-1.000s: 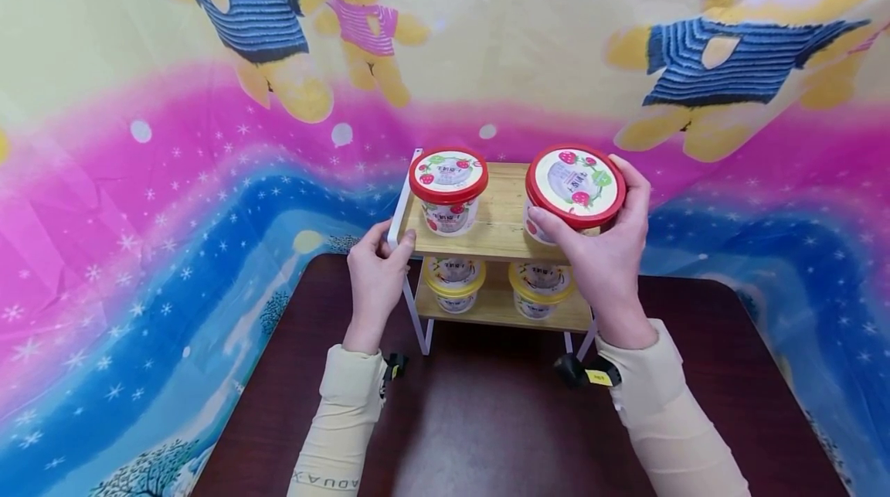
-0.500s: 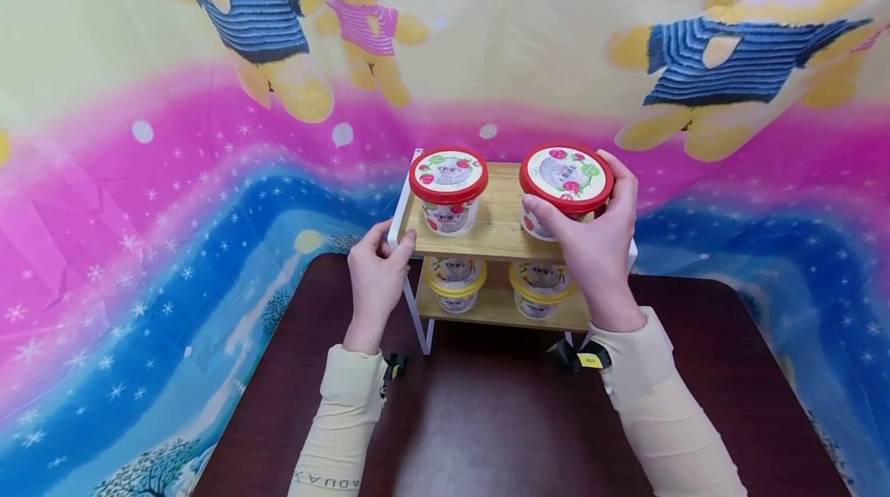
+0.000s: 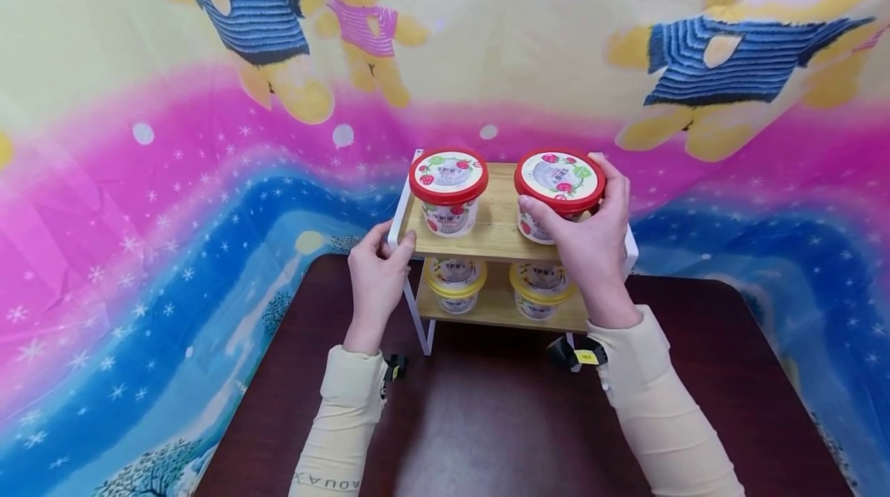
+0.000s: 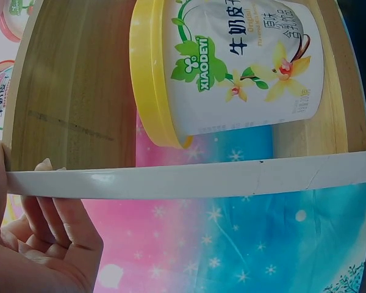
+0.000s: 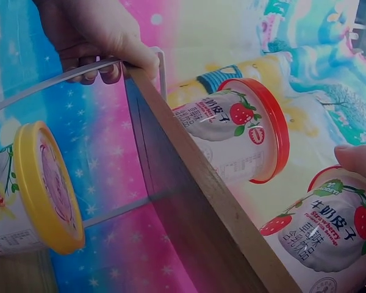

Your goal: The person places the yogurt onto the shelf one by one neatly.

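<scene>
My right hand (image 3: 596,242) grips a red-lidded strawberry tub (image 3: 559,176) around its lid, at the right of the top board of a two-tier wooden shelf (image 3: 497,234). In the right wrist view this tub (image 5: 329,238) appears to rest on the board, with only my thumb (image 5: 360,160) showing. My left hand (image 3: 378,273) holds the shelf's white metal frame (image 4: 189,179) at the top left corner, thumb by the board's edge. Another red-lidded tub (image 3: 450,188) stands upright on the left of the top board, apart from both hands.
Two yellow-lidded tubs (image 3: 455,284) stand on the lower board, one left and one right. The shelf stands on a dark brown table (image 3: 473,420). Behind it hangs a cloth (image 3: 514,41) printed with bears.
My right hand has moved the red-lidded tub a little left and turned it, bringing it closer to the other red tub. The left hand has stayed on the frame.
</scene>
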`<action>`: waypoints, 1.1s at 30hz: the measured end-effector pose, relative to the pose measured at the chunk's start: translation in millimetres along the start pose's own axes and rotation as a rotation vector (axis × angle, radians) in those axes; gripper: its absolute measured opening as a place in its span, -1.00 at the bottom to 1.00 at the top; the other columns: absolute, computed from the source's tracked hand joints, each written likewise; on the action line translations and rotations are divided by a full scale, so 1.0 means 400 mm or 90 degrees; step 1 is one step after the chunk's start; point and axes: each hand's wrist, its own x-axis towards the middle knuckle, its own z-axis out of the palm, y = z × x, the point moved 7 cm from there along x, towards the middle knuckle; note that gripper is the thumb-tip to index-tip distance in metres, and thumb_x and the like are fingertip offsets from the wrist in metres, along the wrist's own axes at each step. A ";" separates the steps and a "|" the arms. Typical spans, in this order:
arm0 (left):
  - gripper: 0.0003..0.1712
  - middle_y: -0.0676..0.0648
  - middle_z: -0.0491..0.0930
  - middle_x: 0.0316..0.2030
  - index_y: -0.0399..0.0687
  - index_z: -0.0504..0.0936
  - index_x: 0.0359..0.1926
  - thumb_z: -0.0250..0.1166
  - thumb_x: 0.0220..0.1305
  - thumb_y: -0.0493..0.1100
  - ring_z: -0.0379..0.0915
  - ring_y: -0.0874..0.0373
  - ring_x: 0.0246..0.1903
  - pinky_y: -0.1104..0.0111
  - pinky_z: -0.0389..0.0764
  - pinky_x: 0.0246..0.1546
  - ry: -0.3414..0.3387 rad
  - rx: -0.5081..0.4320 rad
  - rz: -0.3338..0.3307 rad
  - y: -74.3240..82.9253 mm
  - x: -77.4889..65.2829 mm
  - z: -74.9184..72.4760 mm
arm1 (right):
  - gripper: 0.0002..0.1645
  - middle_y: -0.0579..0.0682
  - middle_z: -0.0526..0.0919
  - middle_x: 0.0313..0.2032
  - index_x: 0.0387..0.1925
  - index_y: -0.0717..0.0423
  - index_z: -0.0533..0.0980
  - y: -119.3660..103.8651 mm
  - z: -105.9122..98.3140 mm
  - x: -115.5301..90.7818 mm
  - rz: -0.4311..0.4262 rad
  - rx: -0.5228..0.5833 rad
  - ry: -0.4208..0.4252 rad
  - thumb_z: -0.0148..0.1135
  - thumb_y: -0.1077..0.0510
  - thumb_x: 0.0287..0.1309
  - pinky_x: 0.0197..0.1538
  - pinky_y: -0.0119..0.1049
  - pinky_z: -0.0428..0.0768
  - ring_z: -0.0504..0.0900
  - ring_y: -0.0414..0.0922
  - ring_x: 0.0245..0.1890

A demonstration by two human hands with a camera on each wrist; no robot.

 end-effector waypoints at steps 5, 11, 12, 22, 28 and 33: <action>-0.54 -0.12 0.43 -0.61 -0.08 0.69 0.17 0.41 0.32 0.01 0.52 0.04 -0.65 0.24 0.64 -0.61 -0.001 0.000 0.004 0.001 0.001 0.001 | 0.12 -0.14 0.25 0.37 0.48 -0.05 0.13 0.005 0.001 0.001 0.001 -0.006 0.002 0.62 0.03 0.02 0.28 -0.22 0.48 0.27 -0.25 0.36; -0.54 -0.12 0.43 -0.60 -0.07 0.69 0.17 0.41 0.32 0.02 0.51 0.04 -0.65 0.23 0.64 -0.61 -0.002 0.000 0.000 -0.004 0.000 0.001 | 0.11 -0.16 0.24 0.37 0.49 -0.08 0.13 0.009 0.001 -0.002 0.013 -0.012 0.003 0.61 0.00 0.02 0.27 -0.22 0.49 0.26 -0.26 0.36; -0.54 -0.12 0.43 -0.60 -0.07 0.69 0.17 0.41 0.32 0.02 0.52 0.04 -0.66 0.23 0.64 -0.61 -0.002 0.000 -0.001 -0.005 0.001 0.001 | 0.12 -0.16 0.24 0.38 0.49 -0.08 0.13 0.009 0.001 -0.003 0.014 -0.015 0.003 0.61 0.00 0.02 0.27 -0.22 0.49 0.26 -0.26 0.36; -0.54 -0.13 0.43 -0.61 -0.07 0.69 0.17 0.41 0.32 0.01 0.52 0.03 -0.65 0.24 0.64 -0.62 -0.003 -0.004 0.003 -0.001 0.003 -0.002 | 0.11 -0.16 0.23 0.38 0.50 -0.05 0.12 0.009 0.000 -0.005 0.023 -0.014 -0.003 0.59 -0.01 0.05 0.29 -0.20 0.48 0.25 -0.24 0.37; -0.57 -0.12 0.44 -0.61 -0.08 0.70 0.15 0.41 0.32 -0.01 0.52 0.04 -0.66 0.26 0.64 -0.61 0.000 -0.008 0.006 -0.001 0.003 -0.002 | 0.11 -0.15 0.23 0.38 0.51 -0.14 0.11 0.008 -0.001 -0.004 0.021 -0.029 -0.011 0.58 -0.02 0.07 0.30 -0.18 0.47 0.24 -0.23 0.37; -0.57 -0.12 0.44 -0.61 -0.07 0.71 0.14 0.42 0.32 -0.01 0.52 0.04 -0.66 0.27 0.63 -0.62 0.002 -0.009 0.008 0.000 0.005 -0.003 | 0.15 -0.12 0.22 0.39 0.53 -0.08 0.07 0.004 -0.002 -0.005 0.002 -0.016 -0.010 0.58 -0.01 0.06 0.33 -0.20 0.43 0.24 -0.23 0.37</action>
